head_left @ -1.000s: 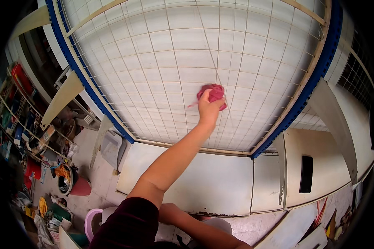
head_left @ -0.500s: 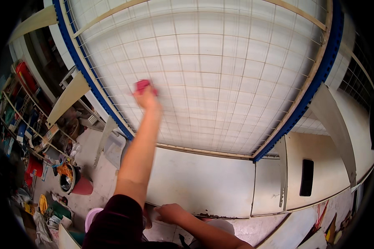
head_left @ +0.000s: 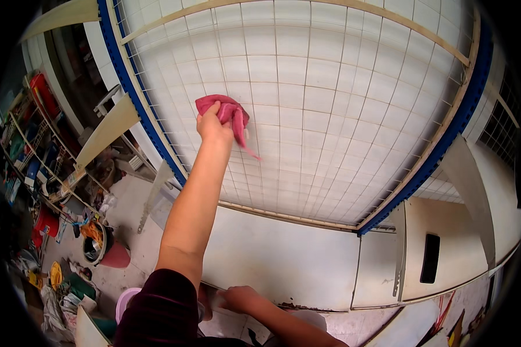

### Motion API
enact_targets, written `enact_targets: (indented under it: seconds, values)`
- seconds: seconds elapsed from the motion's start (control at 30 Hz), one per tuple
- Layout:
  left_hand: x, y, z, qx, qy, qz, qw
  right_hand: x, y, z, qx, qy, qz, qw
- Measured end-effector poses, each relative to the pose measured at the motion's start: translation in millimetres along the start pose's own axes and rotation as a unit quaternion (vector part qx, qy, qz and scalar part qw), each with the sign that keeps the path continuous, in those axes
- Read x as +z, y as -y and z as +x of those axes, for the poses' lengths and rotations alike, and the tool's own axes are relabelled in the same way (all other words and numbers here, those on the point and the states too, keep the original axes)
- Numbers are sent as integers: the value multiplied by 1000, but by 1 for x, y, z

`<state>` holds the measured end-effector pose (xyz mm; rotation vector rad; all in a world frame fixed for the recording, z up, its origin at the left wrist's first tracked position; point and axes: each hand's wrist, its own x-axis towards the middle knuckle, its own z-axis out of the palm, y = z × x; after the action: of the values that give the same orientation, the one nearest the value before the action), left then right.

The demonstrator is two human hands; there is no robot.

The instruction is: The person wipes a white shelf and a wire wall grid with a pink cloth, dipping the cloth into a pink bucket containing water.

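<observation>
A crumpled pink cloth [head_left: 233, 110] is bunched in my left hand [head_left: 214, 125], whose arm reaches up and forward. The fingers press it against a cream wire grid panel [head_left: 336, 133] that has white tiles behind it. One end of the cloth hangs loose to the lower right, blurred by motion. Low down, near my lap, my right hand [head_left: 240, 299] is curled like a loose fist, with nothing seen in it. Its fingertips are partly hidden. A pale shelf board [head_left: 278, 248] lies below the grid, between the grid and my right hand.
Blue perforated uprights [head_left: 408, 199] frame the grid, with metal brackets [head_left: 107, 136] jutting out. A black phone [head_left: 429, 258] lies on the right-hand shelf. At left are a cluttered rack [head_left: 43, 139], a filled pink bucket [head_left: 117, 255] and loose items on the floor.
My left hand has moved slightly right and up on the grid, and the cloth has spread out with its end swinging down. The view has shifted a little. My right hand stays put.
</observation>
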<state>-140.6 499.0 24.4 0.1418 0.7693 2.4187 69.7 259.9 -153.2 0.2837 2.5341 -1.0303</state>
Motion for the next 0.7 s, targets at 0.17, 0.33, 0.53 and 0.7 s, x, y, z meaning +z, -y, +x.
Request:
enact_targets:
  seconds: [0.17,0.33,0.53,0.7]
  values:
    - [33,59,-57,128,162,96,974,20,-10,9,0,-53,10,999]
    - [22,140,-127,232,331,398,824,5,2,15,9,-22,16,1000]
    - [-4,30,4,329,138,321,878,0,-21,3,17,-84,-1,996]
    - [-76,-89,112,270,-56,164,947,3,-6,6,16,-5,-2,1000]
